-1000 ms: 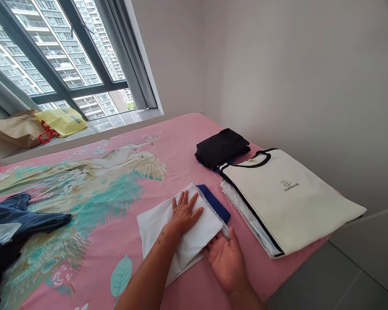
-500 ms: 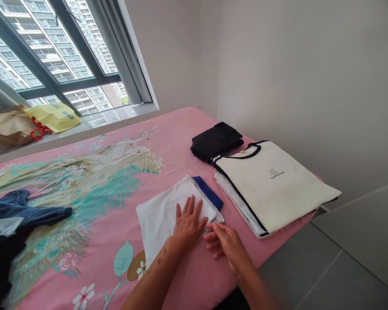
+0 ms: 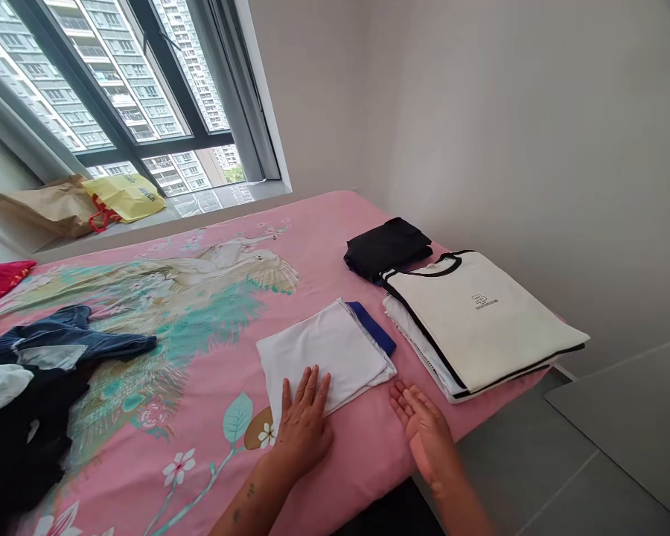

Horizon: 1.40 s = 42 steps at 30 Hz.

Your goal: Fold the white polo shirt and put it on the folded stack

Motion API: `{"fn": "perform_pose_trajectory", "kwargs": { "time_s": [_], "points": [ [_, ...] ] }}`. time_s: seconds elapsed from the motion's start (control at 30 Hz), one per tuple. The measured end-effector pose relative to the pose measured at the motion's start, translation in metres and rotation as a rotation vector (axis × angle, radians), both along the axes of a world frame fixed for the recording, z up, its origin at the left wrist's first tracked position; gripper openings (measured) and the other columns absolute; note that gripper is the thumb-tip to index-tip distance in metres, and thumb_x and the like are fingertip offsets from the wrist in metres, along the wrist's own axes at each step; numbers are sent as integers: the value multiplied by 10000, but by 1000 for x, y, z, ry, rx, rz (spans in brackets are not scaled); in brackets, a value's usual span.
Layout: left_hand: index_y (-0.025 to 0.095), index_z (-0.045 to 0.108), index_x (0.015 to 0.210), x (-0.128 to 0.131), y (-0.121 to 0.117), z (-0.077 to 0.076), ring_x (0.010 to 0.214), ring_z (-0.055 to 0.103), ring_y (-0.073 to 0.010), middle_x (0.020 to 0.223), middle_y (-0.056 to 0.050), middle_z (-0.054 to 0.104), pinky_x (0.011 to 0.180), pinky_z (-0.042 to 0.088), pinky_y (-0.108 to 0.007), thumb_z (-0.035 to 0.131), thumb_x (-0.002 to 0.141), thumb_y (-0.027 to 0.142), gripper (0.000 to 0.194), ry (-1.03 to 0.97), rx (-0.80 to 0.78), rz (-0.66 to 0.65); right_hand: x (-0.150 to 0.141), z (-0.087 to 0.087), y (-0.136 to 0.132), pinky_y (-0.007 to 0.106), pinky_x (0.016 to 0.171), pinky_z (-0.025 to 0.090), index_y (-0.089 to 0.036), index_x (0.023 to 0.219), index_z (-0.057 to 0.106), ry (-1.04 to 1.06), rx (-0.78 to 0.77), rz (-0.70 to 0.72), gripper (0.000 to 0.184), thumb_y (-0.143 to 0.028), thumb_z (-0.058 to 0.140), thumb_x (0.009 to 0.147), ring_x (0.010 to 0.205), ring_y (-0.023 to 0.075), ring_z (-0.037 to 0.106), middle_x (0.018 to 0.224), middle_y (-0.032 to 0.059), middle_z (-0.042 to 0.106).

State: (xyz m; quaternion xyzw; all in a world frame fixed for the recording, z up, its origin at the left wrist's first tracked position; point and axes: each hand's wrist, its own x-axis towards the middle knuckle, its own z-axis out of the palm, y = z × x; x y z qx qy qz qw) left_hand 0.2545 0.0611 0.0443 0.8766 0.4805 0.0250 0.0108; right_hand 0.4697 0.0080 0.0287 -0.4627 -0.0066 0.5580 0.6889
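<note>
Under the fingers [image 3: 306, 402], white cloth [image 3: 324, 346] looks matt and mostly smooth, with blue fabric [image 3: 375, 329] just past it, matt too. The pink bedspread [image 3: 340, 216] around them is soft, printed cloth, lightly creased. Right of the fingers, the cream shirt [image 3: 491, 320] looks thick and matt, edged in black trim. Far to their left lies faded, wrinkled denim [image 3: 83, 339]. Beyond, the brown bag [image 3: 56, 208] looks like crumpled paper, and the window [image 3: 123, 74] has smooth, clear glass.
</note>
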Motion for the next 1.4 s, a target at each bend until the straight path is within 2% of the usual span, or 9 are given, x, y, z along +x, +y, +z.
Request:
{"fn": "perform_pose_trajectory", "kwargs": {
  "time_s": [0.13, 0.33, 0.5, 0.63, 0.77, 0.9, 1.1, 1.27, 1.4],
  "points": [
    [237, 252, 1449, -7, 5, -11, 1422, 80, -268, 1534, -99, 186, 1113, 4, -585, 445, 674, 64, 817, 53, -13, -12, -5, 4, 4, 279, 878, 516, -175, 1014, 578, 312, -22, 97, 300, -187, 651, 724, 1035, 175, 612, 1085, 67, 642],
    [254, 315, 1424, -2, -3, -9, 1406, 175, -277, 1517, -110, 247, 1109, 79, -585, 427, 683, 31, 782, 39, -14, -21, -10, 12, 27, 308, 811, 541, -180, 863, 581, 364, -11, 231, 83, -139, 567, 792, 848, 153, 663, 845, 29, 687],
    [261, 316, 1423, -48, -15, -8, 1401, 204, -249, 1511, -79, 270, 1119, 114, -564, 410, 615, -35, 865, 11, 89, -6, -11, 11, 26, 335, 848, 529, -185, 870, 586, 365, -41, 226, 90, -147, 534, 807, 882, 160, 663, 862, 37, 697],
    [209, 433, 1364, -84, -10, -14, 1369, 294, -239, 1458, -108, 371, 1119, 207, -492, 376, 669, -56, 746, -35, 222, 10, -40, 6, 0, 343, 896, 502, -174, 953, 595, 346, -55, 322, 177, -218, 586, 782, 988, 183, 639, 1018, 78, 683],
    [252, 550, 1263, -96, -1, -18, 1346, 341, -230, 1420, -93, 432, 1118, 221, -481, 395, 734, -13, 613, -108, 280, -101, -88, -1, -31, 354, 851, 505, -194, 1034, 580, -3, -34, 391, 386, -356, 689, 701, 938, 198, 637, 1031, 74, 667],
    [306, 582, 1212, -90, -9, -21, 1307, 406, -202, 1345, -25, 529, 1134, 192, -478, 437, 769, 44, 535, -188, 201, -214, -103, 14, -30, 372, 887, 475, -188, 963, 626, -535, 141, 449, 332, -434, 621, 741, 932, 215, 610, 973, 73, 661],
    [249, 464, 1331, -79, -36, -36, 1325, 377, -225, 1375, -55, 492, 1084, 302, -500, 415, 814, 67, 550, -298, 48, -86, -110, 50, 52, 384, 1083, 304, -198, 1159, 585, -1306, 572, 769, 367, -350, 400, 881, 1265, 205, 420, 1282, 76, 548],
    [260, 447, 1341, -71, -47, -43, 1355, 324, -202, 1407, -16, 457, 1110, 282, -474, 397, 777, 33, 609, -360, -25, 11, -167, 18, 123, 428, 1147, 88, -117, 1401, 363, -1843, 533, 1197, 547, -354, 292, 913, 1398, 214, 178, 1500, 104, 264],
    [263, 402, 1369, -63, -59, -45, 1355, 324, -201, 1411, -14, 454, 1130, 245, -494, 395, 756, 31, 656, -416, -83, 84, -204, -7, 156, 461, 1127, -64, -148, 1459, 223, -1936, 427, 1359, 612, -405, 297, 908, 1420, 199, 49, 1539, 65, 121]
  ]
}}
